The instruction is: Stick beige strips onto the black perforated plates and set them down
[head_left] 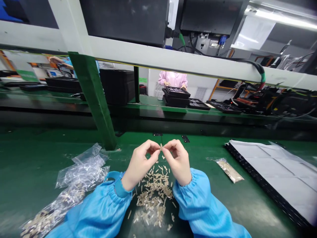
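Note:
Thumb and forefinger of my left hand [146, 157] pinch one side of a small tan strip [161, 147]. My right hand [177, 158] pinches the same strip from the other side, so the fingertips of both hands nearly meet. What the strip is made of I cannot tell. Under and between my wrists lies a loose heap of small tan strips [158, 185], scattered over the green tabletop [198, 145]. Blue sleeves cover both forearms.
Clear plastic bags [84, 168], some holding tan pieces, lie left. A small filled bag [229, 170] and a black tray with white sheeting [277, 165] lie right. A green post [92, 99] rises ahead. Behind the shelf, a person in pink [173, 78] handles black trays [176, 96].

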{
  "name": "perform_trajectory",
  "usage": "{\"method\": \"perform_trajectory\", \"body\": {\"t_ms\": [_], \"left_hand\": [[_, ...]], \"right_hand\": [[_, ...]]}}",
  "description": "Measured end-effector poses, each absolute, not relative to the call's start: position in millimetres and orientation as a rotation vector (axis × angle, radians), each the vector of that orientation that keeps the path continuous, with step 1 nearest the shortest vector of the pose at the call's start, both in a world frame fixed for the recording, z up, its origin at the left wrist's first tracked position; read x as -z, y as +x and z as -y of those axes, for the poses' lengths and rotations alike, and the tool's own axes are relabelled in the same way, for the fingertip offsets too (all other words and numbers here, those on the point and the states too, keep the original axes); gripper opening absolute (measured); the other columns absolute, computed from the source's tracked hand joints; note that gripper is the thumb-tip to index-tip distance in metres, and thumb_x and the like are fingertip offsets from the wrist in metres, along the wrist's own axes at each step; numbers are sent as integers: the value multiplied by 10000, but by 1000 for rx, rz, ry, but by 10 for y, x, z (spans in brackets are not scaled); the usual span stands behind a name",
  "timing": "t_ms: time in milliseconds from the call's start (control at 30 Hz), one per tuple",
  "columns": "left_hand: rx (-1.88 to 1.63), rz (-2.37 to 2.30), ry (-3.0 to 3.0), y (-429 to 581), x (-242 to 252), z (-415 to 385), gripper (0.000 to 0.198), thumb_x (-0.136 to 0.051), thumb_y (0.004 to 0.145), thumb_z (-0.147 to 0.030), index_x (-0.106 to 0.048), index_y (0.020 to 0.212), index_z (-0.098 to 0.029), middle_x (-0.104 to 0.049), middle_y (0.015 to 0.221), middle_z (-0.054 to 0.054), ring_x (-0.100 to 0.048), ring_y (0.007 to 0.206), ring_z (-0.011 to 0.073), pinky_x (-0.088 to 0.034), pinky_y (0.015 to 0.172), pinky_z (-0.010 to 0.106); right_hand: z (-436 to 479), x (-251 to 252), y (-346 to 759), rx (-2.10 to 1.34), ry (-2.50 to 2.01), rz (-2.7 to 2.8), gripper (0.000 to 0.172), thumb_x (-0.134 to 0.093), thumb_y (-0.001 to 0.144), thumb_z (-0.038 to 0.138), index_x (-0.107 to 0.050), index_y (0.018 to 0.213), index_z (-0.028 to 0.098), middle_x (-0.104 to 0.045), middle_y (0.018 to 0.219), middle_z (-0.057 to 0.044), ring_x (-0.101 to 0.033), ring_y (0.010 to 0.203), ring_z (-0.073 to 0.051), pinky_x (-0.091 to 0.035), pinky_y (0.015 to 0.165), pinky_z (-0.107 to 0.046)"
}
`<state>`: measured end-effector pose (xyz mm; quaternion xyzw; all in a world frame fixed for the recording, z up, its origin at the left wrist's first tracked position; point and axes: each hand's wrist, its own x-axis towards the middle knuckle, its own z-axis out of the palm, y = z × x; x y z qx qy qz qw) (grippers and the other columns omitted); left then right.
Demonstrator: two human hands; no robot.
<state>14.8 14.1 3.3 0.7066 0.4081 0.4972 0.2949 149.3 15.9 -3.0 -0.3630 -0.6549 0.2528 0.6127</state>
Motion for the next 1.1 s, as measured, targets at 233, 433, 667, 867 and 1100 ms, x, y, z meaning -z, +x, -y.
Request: {"method": "perform_trajectory", "body": {"t_ms": [233, 433, 667, 867, 1100], "left_hand": [[-1318, -1090, 1847, 152, -46, -109, 83, -499, 790, -211, -529, 726, -168, -553, 666, -15, -528, 624, 112, -437, 590, 226], [-1340, -1081, 1812, 126, -57, -119, 82, -500, 781, -202, -512, 708, -167, -526, 661, -19, -519, 623, 108, -436, 591, 221], [-1328, -1167, 2051, 81, -106, -115, 101, -479, 753, -141, -511, 664, -176, -526, 635, -22, -498, 604, 110, -413, 582, 218], [-1289, -1149, 2142, 80, -125, -101, 109, -478, 740, -121, -495, 649, -179, -507, 619, -32, -473, 582, 103, -389, 560, 212], [-1260, -1070, 2026, 7, -128, -161, 97, -455, 742, -137, -466, 653, -176, -475, 633, -25, -459, 603, 107, -386, 576, 223]], "right_hand": [[-142, 48, 1482, -389, -870, 1609, 97, -514, 808, 140, -500, 736, 203, -531, 697, 8, -525, 650, -126, -443, 608, -257], [-133, 10, 1484, -213, -805, 1779, 114, -485, 815, 111, -543, 771, 198, -595, 759, -30, -564, 712, -148, -469, 643, -281], [-155, 41, 1515, -69, -781, 1898, 113, -478, 826, 123, -557, 821, 204, -618, 808, -53, -573, 767, -165, -487, 685, -307], [-161, 61, 1517, 16, -821, 1924, 137, -453, 796, 91, -524, 753, 201, -593, 752, -45, -547, 719, -164, -461, 647, -300], [-163, 0, 1578, -20, -873, 1881, 146, -443, 733, 60, -484, 709, 197, -553, 727, -36, -519, 714, -168, -436, 646, -303]]}}
